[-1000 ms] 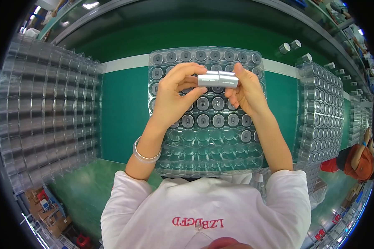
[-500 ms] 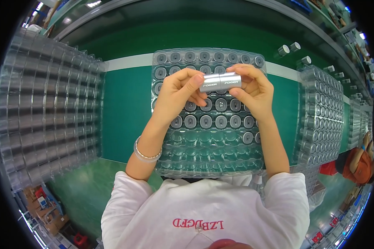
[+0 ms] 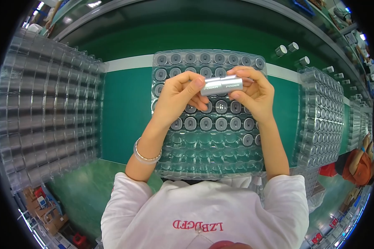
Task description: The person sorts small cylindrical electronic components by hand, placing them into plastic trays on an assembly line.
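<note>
Two short silver metal cylinders are held end to end above a clear plastic tray [image 3: 203, 154]. My left hand [image 3: 179, 96] pinches the left cylinder [image 3: 212, 87] between thumb and fingers. Closed round the outer end of the right cylinder [image 3: 232, 84] is my right hand [image 3: 258, 93]. The two inner ends meet with a slight step between them. Below, the tray's far rows hold upright cylinders with dark round ends [image 3: 206, 123]. Its near pockets are mostly unfilled, apart from a few cylinders at the right. My hands hide part of the middle rows.
Stacked clear trays of cylinders [image 3: 50, 108] stand tall at the left. Another filled tray [image 3: 322, 116] is at the right. Several loose silver cylinders [image 3: 281, 50] stand on the dark green surface at the far right. A person's arm [image 3: 355, 162] shows at the right rim.
The two held cylinders have come slightly nearer and tilted a little, with a small step now at their joint. The loose cylinders at the far right have shifted slightly left.
</note>
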`<state>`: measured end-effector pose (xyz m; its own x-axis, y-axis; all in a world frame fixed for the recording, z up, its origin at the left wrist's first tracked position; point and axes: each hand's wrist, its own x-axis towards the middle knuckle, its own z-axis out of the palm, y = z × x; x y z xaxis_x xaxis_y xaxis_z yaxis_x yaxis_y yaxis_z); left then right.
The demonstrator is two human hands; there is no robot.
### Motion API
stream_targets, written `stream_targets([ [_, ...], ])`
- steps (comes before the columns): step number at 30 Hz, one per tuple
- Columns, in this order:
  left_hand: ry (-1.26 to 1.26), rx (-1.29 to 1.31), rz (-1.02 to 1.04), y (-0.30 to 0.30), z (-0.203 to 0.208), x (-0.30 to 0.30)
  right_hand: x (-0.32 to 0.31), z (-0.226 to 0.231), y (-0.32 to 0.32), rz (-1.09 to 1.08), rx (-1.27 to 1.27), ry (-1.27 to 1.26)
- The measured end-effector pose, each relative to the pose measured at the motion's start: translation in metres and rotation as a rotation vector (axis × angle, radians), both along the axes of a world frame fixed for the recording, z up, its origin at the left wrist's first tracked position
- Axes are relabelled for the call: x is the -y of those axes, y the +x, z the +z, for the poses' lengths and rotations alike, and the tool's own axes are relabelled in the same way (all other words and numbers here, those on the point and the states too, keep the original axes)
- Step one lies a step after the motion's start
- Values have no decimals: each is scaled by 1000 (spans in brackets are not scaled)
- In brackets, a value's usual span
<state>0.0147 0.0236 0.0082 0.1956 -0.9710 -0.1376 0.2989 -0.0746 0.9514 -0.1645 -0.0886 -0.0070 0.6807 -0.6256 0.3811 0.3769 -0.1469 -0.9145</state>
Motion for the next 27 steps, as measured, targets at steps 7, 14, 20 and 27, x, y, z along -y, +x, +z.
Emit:
stream_targets([
  [7, 4, 50, 11, -4, 1, -1, -1, 1, 1, 19, 23, -26],
  [14, -201, 266, 97, -9, -4, -1, -6, -4, 2, 13, -27, 145],
  [20, -342, 820, 119, -24, 29, -29, -43, 27, -5, -195, 61, 148],
  [27, -575, 569, 276, -56, 45, -66, -92, 38, -27, -30, 206, 9],
])
